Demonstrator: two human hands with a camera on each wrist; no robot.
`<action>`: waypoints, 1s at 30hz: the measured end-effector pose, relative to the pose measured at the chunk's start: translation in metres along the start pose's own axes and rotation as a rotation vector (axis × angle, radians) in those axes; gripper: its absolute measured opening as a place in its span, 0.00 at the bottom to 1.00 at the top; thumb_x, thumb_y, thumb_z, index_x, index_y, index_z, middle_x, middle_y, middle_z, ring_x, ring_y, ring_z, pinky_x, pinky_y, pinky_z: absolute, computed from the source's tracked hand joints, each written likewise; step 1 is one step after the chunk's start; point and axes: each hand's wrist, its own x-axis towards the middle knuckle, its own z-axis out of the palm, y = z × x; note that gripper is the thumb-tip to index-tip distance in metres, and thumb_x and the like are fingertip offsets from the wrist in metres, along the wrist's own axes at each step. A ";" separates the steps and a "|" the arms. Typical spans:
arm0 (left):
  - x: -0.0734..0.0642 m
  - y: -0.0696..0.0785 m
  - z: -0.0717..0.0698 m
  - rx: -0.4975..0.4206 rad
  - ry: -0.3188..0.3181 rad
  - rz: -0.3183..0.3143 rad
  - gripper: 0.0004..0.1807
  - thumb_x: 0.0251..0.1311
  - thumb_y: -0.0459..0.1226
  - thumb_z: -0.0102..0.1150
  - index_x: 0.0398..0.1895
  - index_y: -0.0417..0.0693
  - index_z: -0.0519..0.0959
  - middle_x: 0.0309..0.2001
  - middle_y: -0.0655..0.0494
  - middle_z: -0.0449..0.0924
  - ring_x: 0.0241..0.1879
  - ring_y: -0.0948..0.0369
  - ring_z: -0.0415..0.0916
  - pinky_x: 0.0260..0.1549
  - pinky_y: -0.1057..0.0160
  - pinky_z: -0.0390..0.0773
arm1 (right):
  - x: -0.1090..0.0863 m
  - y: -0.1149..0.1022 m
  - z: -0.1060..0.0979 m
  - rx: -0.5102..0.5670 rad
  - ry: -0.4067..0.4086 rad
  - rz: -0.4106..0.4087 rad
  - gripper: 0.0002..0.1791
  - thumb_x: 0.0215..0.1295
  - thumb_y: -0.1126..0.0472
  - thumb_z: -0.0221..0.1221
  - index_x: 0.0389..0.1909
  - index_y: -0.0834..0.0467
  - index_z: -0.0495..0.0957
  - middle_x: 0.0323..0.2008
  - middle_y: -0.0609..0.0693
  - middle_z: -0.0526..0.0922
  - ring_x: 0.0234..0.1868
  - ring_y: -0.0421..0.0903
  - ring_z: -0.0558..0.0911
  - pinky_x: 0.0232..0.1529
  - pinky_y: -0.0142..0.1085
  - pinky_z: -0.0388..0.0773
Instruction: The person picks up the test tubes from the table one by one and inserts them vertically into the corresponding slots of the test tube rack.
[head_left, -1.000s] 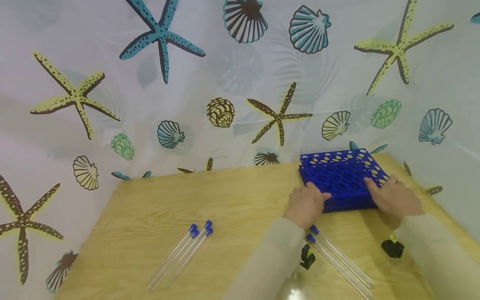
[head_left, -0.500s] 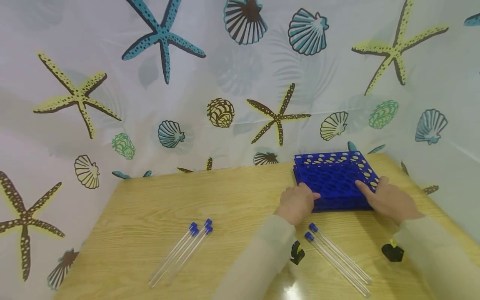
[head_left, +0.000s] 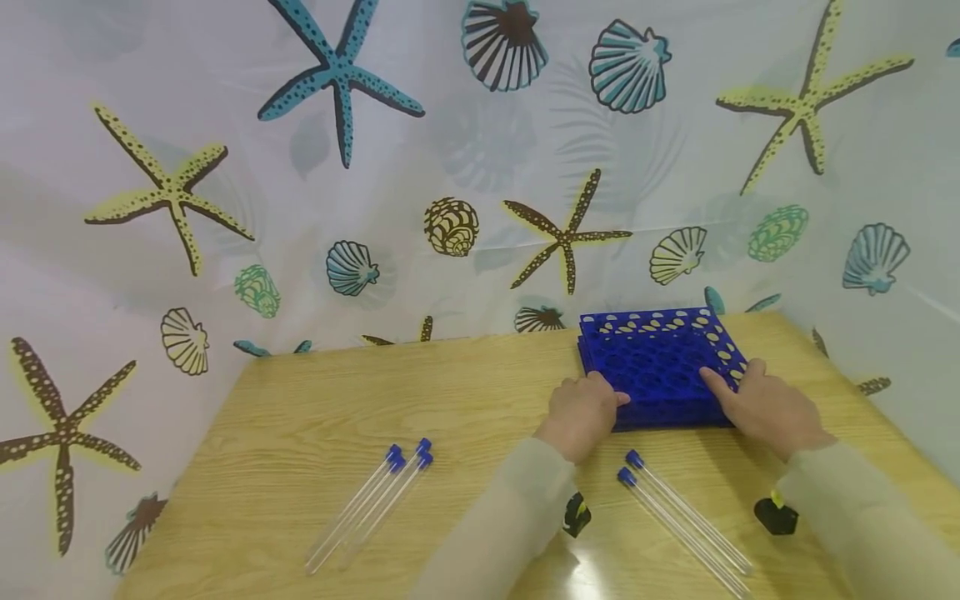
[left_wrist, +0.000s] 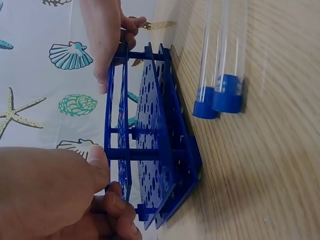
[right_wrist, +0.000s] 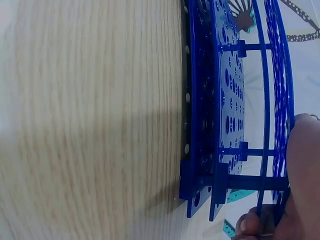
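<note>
Rack of blue plastic, tiers pierced with round holes, long axis nine-to-three, at two o'clock of the wood-grained table; left hand and right hand grip its ends.

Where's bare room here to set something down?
Bare wooden table lies between the printed white cloth, four blue-capped clear tubes and the blue perforated rack. More lies left of those tubes. Right is crowded: the left hand and right hand grip the rack behind two more tubes.

Soft light, glare on tabletop
</note>
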 end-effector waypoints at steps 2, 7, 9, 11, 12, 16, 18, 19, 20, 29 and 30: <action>-0.002 -0.003 0.000 0.034 0.027 0.021 0.27 0.72 0.58 0.38 0.43 0.49 0.80 0.36 0.59 0.80 0.34 0.60 0.75 0.35 0.63 0.77 | -0.001 -0.003 0.000 -0.002 -0.005 0.005 0.61 0.69 0.24 0.25 0.59 0.87 0.49 0.37 0.80 0.76 0.28 0.65 0.81 0.21 0.47 0.73; -0.009 -0.012 0.001 0.134 0.115 0.066 0.28 0.73 0.57 0.38 0.40 0.49 0.82 0.34 0.59 0.80 0.33 0.60 0.77 0.32 0.63 0.78 | -0.001 -0.012 0.001 -0.020 0.003 0.004 0.63 0.68 0.24 0.24 0.62 0.88 0.47 0.43 0.85 0.73 0.32 0.71 0.81 0.21 0.48 0.74; -0.011 -0.016 0.000 0.148 0.135 0.073 0.28 0.73 0.57 0.39 0.40 0.49 0.83 0.34 0.59 0.80 0.33 0.60 0.78 0.32 0.64 0.78 | 0.000 -0.015 0.003 -0.029 0.010 -0.001 0.63 0.68 0.24 0.24 0.62 0.88 0.47 0.45 0.86 0.72 0.34 0.73 0.81 0.21 0.48 0.74; -0.013 -0.019 0.000 0.149 0.142 0.079 0.27 0.73 0.57 0.39 0.39 0.49 0.83 0.34 0.59 0.80 0.32 0.60 0.78 0.32 0.64 0.78 | 0.000 -0.019 0.004 -0.035 0.015 -0.008 0.63 0.68 0.24 0.25 0.62 0.88 0.48 0.47 0.87 0.71 0.36 0.74 0.80 0.22 0.50 0.75; -0.014 -0.021 -0.001 0.145 0.143 0.078 0.27 0.73 0.57 0.40 0.39 0.49 0.83 0.34 0.59 0.80 0.32 0.60 0.78 0.32 0.64 0.78 | 0.000 -0.021 0.004 -0.041 0.014 -0.009 0.63 0.68 0.24 0.24 0.62 0.89 0.48 0.47 0.87 0.71 0.37 0.75 0.80 0.23 0.50 0.76; -0.018 -0.028 -0.003 0.126 0.128 0.068 0.26 0.74 0.56 0.40 0.37 0.48 0.82 0.32 0.58 0.80 0.31 0.60 0.77 0.31 0.64 0.78 | 0.000 -0.029 0.007 -0.047 0.014 -0.018 0.63 0.68 0.24 0.25 0.61 0.89 0.48 0.46 0.87 0.72 0.37 0.75 0.80 0.25 0.52 0.78; -0.020 -0.031 -0.003 0.105 0.116 0.056 0.25 0.74 0.54 0.41 0.36 0.47 0.81 0.32 0.58 0.80 0.31 0.60 0.76 0.31 0.63 0.78 | -0.001 -0.034 0.008 -0.045 0.011 -0.021 0.63 0.68 0.24 0.25 0.62 0.89 0.48 0.44 0.86 0.73 0.35 0.73 0.81 0.25 0.52 0.78; -0.021 -0.033 -0.003 0.096 0.112 0.051 0.25 0.74 0.54 0.41 0.36 0.47 0.81 0.32 0.57 0.80 0.31 0.60 0.76 0.31 0.63 0.78 | -0.001 -0.036 0.009 -0.040 0.013 -0.024 0.63 0.68 0.24 0.26 0.62 0.89 0.48 0.43 0.85 0.74 0.34 0.72 0.82 0.24 0.51 0.77; -0.022 -0.035 -0.003 0.088 0.109 0.049 0.25 0.74 0.54 0.41 0.36 0.47 0.81 0.33 0.57 0.80 0.31 0.59 0.76 0.30 0.63 0.78 | -0.001 -0.038 0.010 -0.039 0.015 -0.026 0.63 0.68 0.24 0.26 0.62 0.88 0.48 0.42 0.84 0.74 0.33 0.71 0.82 0.23 0.50 0.77; -0.029 -0.051 -0.003 0.019 0.089 0.011 0.25 0.74 0.54 0.42 0.37 0.45 0.80 0.34 0.55 0.82 0.31 0.57 0.78 0.29 0.60 0.78 | -0.006 -0.057 0.011 -0.037 0.026 -0.048 0.63 0.68 0.24 0.27 0.62 0.88 0.50 0.38 0.82 0.77 0.30 0.67 0.82 0.21 0.47 0.75; -0.029 -0.052 -0.004 0.008 0.083 0.004 0.25 0.74 0.54 0.43 0.38 0.44 0.80 0.33 0.55 0.82 0.31 0.56 0.78 0.29 0.60 0.79 | -0.006 -0.059 0.011 -0.037 0.027 -0.048 0.63 0.68 0.24 0.28 0.62 0.88 0.50 0.37 0.81 0.77 0.29 0.66 0.82 0.20 0.47 0.75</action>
